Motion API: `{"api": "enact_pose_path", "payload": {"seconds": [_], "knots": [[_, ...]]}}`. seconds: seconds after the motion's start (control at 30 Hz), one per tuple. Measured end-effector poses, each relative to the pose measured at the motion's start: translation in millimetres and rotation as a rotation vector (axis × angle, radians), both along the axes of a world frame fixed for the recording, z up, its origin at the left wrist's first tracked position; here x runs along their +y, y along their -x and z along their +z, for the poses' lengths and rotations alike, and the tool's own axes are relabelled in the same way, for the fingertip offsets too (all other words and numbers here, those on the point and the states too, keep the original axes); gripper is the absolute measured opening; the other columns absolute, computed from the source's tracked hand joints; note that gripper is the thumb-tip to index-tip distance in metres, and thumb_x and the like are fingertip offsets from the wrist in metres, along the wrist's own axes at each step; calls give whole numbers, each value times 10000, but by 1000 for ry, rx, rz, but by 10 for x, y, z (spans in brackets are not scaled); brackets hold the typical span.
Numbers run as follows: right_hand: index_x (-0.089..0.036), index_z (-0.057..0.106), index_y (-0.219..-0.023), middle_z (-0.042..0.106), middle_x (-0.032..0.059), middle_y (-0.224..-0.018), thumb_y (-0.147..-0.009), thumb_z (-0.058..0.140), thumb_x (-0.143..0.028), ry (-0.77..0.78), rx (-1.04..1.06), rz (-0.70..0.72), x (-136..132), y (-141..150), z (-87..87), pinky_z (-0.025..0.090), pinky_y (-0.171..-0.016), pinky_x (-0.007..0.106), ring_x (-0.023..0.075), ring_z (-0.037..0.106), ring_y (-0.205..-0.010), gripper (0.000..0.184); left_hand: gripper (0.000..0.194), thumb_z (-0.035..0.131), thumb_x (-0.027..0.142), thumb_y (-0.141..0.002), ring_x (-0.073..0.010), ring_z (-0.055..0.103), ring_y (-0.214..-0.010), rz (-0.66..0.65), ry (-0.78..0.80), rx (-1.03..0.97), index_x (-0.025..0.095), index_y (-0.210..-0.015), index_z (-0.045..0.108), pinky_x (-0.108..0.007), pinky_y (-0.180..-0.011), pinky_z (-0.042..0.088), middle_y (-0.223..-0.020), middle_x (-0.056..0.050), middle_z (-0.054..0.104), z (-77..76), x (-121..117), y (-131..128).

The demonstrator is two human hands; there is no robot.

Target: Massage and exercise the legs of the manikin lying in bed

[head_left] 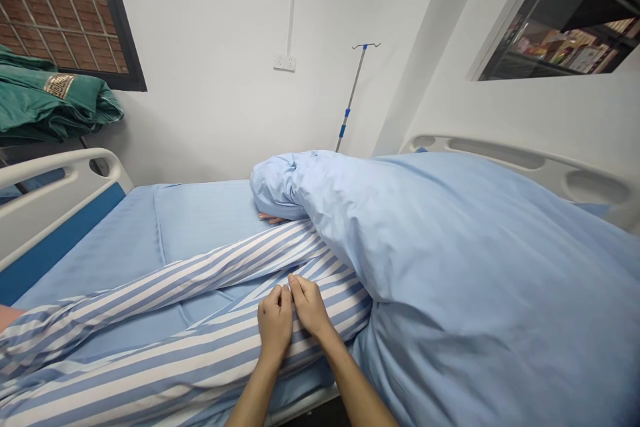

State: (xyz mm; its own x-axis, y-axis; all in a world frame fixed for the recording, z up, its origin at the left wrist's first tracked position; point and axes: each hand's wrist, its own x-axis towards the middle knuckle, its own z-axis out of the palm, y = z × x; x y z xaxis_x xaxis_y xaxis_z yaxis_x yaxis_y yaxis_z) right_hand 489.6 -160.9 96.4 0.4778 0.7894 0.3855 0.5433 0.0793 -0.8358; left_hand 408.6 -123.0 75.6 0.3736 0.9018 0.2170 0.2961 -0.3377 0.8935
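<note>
The left hand [274, 320] and right hand [310, 307] are holding their fingers narrowly curled, contents hidden; striped trousers [200, 353] are lying beneath, a quilt [470, 253] bulging rightward.

There are two wearer's hands [276, 320], one lying person's hand [273, 219], two striped trouser legs [200, 270], one quilt [450, 260], one bed [210, 207], two bed boards [75, 200], one drip stand [353, 91], one socket plate [285, 63], two windows [65, 13].

At far left, green cloth [60, 103] lies before a barred window [60, 7]. The far wall [210, 73] bears a socket [285, 63]; right of it stands a drip pole [355, 85].
</note>
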Motion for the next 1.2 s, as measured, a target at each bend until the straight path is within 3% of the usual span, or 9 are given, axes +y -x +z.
{"api": "enact_pose_path", "payload": {"seconds": [0.1, 0.23, 0.4, 0.53, 0.67, 0.8, 0.93, 1.07, 1.2], "knots": [[-173, 416, -556, 394, -28, -497, -880, 395, -398, -9, 26, -40, 31, 5, -135, 221, -510, 237, 94, 345, -495, 396, 357, 320, 375, -851, -113, 372, -519, -6, 9, 12, 186, -550, 362, -246, -560, 249, -496, 19, 410, -22, 3, 1], [-175, 393, -565, 382, -30, -512, -866, 404, -442, -56, 151, -37, 26, -22, -168, 249, -510, 229, 94, 336, -513, 402, 350, 327, 361, -843, -123, 404, -561, -18, 28, 76, 181, -554, 409, -245, -571, 251, -535, 2, 471, -1, 30, -66], [-181, 341, -573, 309, -45, -517, -836, 408, -516, -168, 458, -45, 6, -113, -134, 264, -486, 224, 84, 274, -506, 430, 373, 346, 357, -833, -112, 398, -530, -177, 75, -45, 175, -509, 383, -241, -550, 262, -508, 9, 443, 368, 61, -298], [-175, 373, -591, 329, -43, -519, -820, 438, -519, -222, 567, -50, 1, -156, -142, 291, -494, 223, 86, 297, -512, 419, 379, 367, 387, -827, -93, 321, -493, -148, 139, -272, 184, -519, 278, -231, -515, 258, -489, 37, 316, 573, 18, -469], [-190, 282, -544, 240, -66, -466, -829, 420, -523, -230, 693, -47, 1, -168, -180, 221, -427, 215, 67, 210, -443, 459, 362, 359, 366, -834, -98, 338, -498, -21, 146, -181, 180, -527, 309, -240, -527, 243, -482, 33, 353, 322, -26, -491], [-189, 284, -546, 255, -64, -492, -815, 460, -508, -232, 581, -90, 33, -158, -218, 238, -442, 211, 68, 220, -468, 453, 362, 328, 362, -856, -107, 374, -511, -5, 73, -55, 180, -544, 348, -253, -554, 237, -495, 22, 413, 86, -28, -441], [-187, 324, -572, 307, -50, -524, -823, 419, -527, -166, 466, -88, 61, -177, -151, 272, -465, 217, 80, 262, -496, 433, 340, 296, 341, -863, -126, 420, -558, 19, 70, -9, 186, -580, 404, -257, -588, 262, -553, -5, 489, 96, -19, -427], [-174, 360, -565, 333, -42, -523, -855, 384, -488, -39, 181, -58, -13, -255, 128, 265, -490, 222, 85, 293, -506, 428, 329, 291, 330, -859, -137, 446, -607, 13, 74, 67, 188, -598, 433, -257, -610, 273, -601, -21, 533, 118, -24, -438], [-172, 359, -578, 330, -45, -521, -882, 356, -452, -104, 27, -179, -117, -366, 285, 268, -507, 220, 83, 307, -503, 413, 341, 297, 332, -853, -131, 432, -609, 0, 67, 122, 183, -561, 390, -253, -614, 268, -571, -11, 498, 94, -25, -440]]}}
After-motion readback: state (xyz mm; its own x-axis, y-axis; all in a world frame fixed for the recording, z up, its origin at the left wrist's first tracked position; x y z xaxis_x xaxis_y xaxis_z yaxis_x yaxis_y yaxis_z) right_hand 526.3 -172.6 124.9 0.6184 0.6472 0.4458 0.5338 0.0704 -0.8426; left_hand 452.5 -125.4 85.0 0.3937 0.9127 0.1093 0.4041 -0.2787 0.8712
